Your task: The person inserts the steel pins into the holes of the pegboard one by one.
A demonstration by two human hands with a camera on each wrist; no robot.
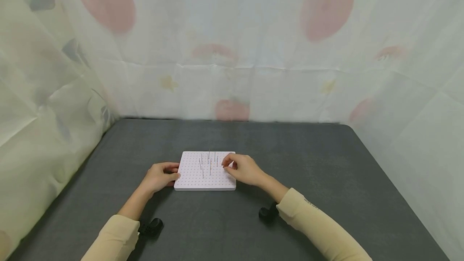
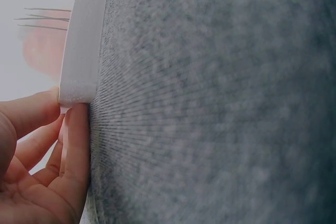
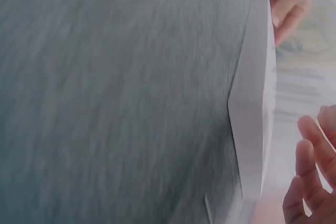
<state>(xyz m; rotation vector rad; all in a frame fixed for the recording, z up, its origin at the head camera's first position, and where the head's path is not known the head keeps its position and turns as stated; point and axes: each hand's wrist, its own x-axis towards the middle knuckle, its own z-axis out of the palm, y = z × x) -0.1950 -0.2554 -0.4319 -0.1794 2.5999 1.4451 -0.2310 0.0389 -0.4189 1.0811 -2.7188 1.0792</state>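
A white board with rows of small holes (image 1: 190,182) lies on the dark table. Several thin metal pins (image 1: 210,167) stand upright in it, a few leaning slightly. At the board's left edge my left hand (image 1: 158,177) grips it, thumb on the top edge and fingers against the side; the left wrist view shows this hand (image 2: 47,166) at the board's corner (image 2: 79,85). Over the board's right part, my right hand (image 1: 244,169) has thumb and index tips close together beside the pins. No pin shows between them. Its other fingers (image 3: 310,169) are loosely bent.
A thin light rod (image 3: 208,208) lies on the table near the board in the right wrist view. Dark table surface (image 1: 308,164) surrounds the board. Patterned curtains (image 1: 275,51) hang behind and at both sides. A black wrist device (image 1: 151,227) sits below each forearm.
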